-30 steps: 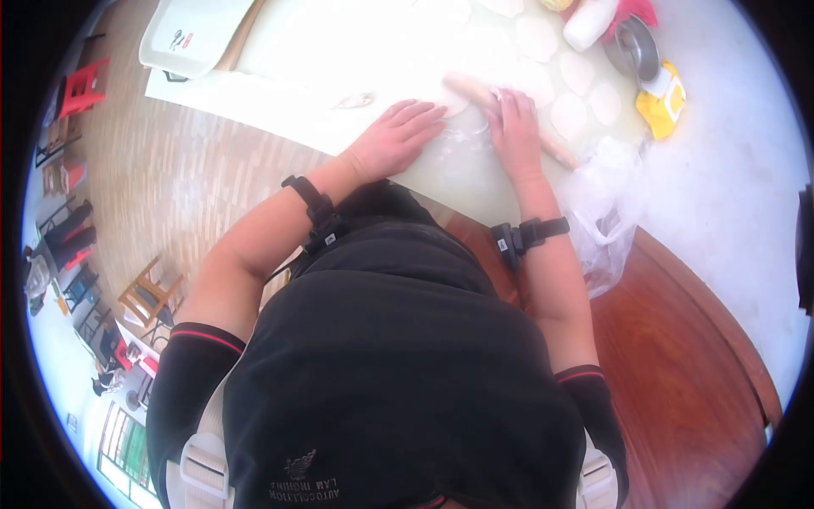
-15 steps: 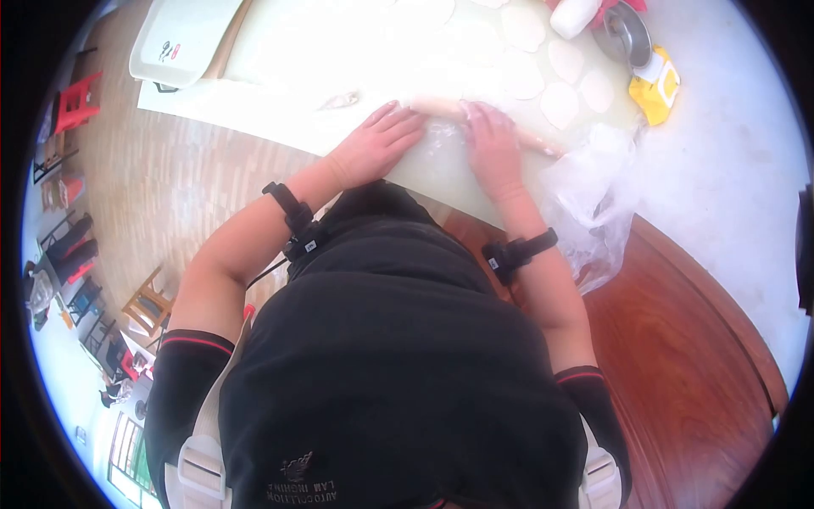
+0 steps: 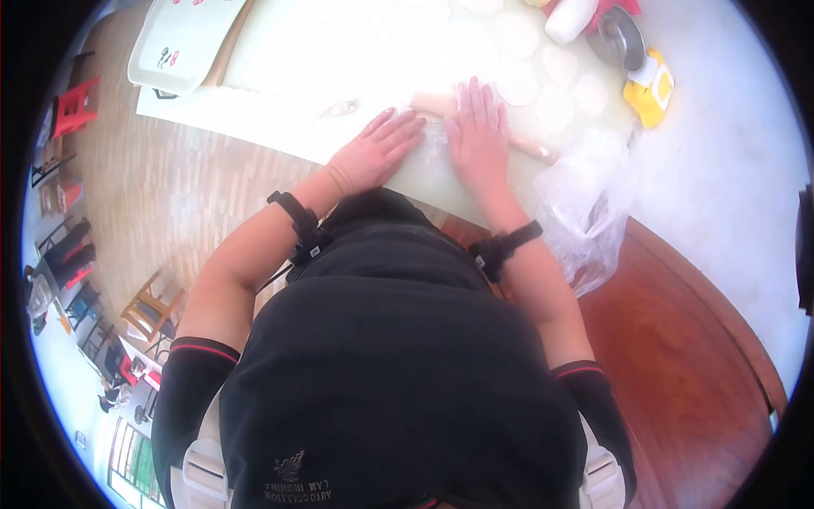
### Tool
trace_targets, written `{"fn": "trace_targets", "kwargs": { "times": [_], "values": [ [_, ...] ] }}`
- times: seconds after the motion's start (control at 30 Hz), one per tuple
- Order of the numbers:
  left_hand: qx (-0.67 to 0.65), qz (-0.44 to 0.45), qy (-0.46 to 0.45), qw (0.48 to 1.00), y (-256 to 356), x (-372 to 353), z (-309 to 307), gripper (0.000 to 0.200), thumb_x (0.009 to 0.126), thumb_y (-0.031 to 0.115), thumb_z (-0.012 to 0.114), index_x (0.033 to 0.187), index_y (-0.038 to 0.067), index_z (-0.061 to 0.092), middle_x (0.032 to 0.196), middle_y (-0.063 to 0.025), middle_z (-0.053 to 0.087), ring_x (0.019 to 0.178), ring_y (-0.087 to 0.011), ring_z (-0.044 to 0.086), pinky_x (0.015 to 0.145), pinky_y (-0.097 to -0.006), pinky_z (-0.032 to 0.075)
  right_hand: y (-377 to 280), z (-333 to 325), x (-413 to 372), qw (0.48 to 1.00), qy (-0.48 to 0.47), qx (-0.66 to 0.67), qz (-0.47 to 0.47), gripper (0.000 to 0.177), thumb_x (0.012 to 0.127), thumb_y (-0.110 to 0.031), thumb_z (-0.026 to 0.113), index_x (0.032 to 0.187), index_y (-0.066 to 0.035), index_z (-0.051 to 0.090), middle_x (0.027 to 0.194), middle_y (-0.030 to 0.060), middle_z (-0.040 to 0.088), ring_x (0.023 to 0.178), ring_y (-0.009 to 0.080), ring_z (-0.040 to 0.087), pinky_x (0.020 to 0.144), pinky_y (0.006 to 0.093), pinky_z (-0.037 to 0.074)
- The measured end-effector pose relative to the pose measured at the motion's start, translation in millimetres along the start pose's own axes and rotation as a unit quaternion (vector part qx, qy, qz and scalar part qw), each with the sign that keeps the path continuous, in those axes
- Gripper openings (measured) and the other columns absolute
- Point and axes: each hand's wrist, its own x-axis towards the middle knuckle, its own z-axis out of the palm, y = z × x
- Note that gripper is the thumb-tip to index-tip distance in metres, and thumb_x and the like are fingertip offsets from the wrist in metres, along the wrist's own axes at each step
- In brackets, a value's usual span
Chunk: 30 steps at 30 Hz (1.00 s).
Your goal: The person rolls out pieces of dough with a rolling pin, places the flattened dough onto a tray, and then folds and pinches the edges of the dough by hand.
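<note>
Your right hand [image 3: 480, 136] has flattened: half a second ago its fingers curled over the pin [image 3: 434, 103]; now they stretch out across it, open, pressing rather than gripping, it seems. The pin lies at top centre, its left end now just beside your left hand [image 3: 377, 153], closer than a second ago. Those left fingers lie extended; glare hides whether they pinch dough. The rounds [image 3: 556, 110] at upper right lie apart from both hands.

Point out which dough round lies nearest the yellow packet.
The rightmost dough round in the head view, just left of the yellow packet. The other visible rounds all sit farther left, away from the packet.
</note>
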Motion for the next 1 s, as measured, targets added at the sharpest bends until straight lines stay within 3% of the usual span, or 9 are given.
{"fn": "trace_targets", "kwargs": {
  "times": [0.4,0.5,0.67,0.87,1.0],
  "values": [
    [-0.019,-0.021,0.063,0.998,-10.9,22.5,7.3,0.045,0.080,0.007,0.059,0.125,0.001,0.055,0.135,-0.0162,0.052,0.128,-0.0312,0.047,0.113,-0.0480,0.033,17.2,6.6,37.0,0.999,0.026,-0.012,0.021,0.055,0.098,-0.037,0.046,0.148,-0.015,0.039,0.156,0.0124,0.031,0.143,0.0316,0.030,0.116,0.0525,0.021],
    [-0.019,-0.018,0.073,0.997,-11.5,21.3,7.4,0.046,0.080,0.002,0.060,0.126,0.001,0.055,0.136,-0.0145,0.052,0.129,-0.0326,0.047,0.112,-0.0471,0.036,7.6,2.9,22.1,0.999,-0.010,-0.027,0.018,0.056,0.098,-0.037,0.047,0.148,-0.014,0.039,0.156,0.0131,0.031,0.143,0.0315,0.029,0.116,0.0522,0.021],
    [-0.012,-0.017,0.047,0.999,-10.0,21.8,2.8,0.047,0.079,0.002,0.059,0.126,0.000,0.055,0.138,-0.0145,0.050,0.136,-0.0359,0.039,0.112,-0.0473,0.035,20.8,6.7,55.2,0.998,0.054,-0.014,0.032,0.057,0.099,-0.038,0.046,0.148,-0.012,0.037,0.156,0.0150,0.031,0.144,0.0343,0.028,0.116,0.0537,0.019],
    [-0.013,-0.021,0.044,0.999,-10.6,21.3,4.8,0.051,0.077,0.004,0.061,0.127,0.000,0.054,0.140,-0.0142,0.048,0.139,-0.0371,0.035,0.113,-0.0492,0.034,11.8,6.4,37.8,0.998,0.005,0.003,0.065,0.058,0.099,-0.038,0.046,0.149,-0.009,0.036,0.156,0.0182,0.029,0.144,0.0364,0.026,0.116,0.0520,0.019],
    [-0.011,-0.011,0.057,0.998,-10.6,21.8,2.8,0.046,0.079,0.005,0.059,0.124,0.000,0.056,0.137,-0.0135,0.050,0.137,-0.0390,0.036,0.111,-0.0503,0.037,10.4,3.9,47.4,0.997,0.029,0.000,0.072,0.060,0.099,-0.039,0.045,0.150,-0.009,0.033,0.157,0.0203,0.025,0.145,0.0371,0.024,0.116,0.0510,0.019]
  ]
}}
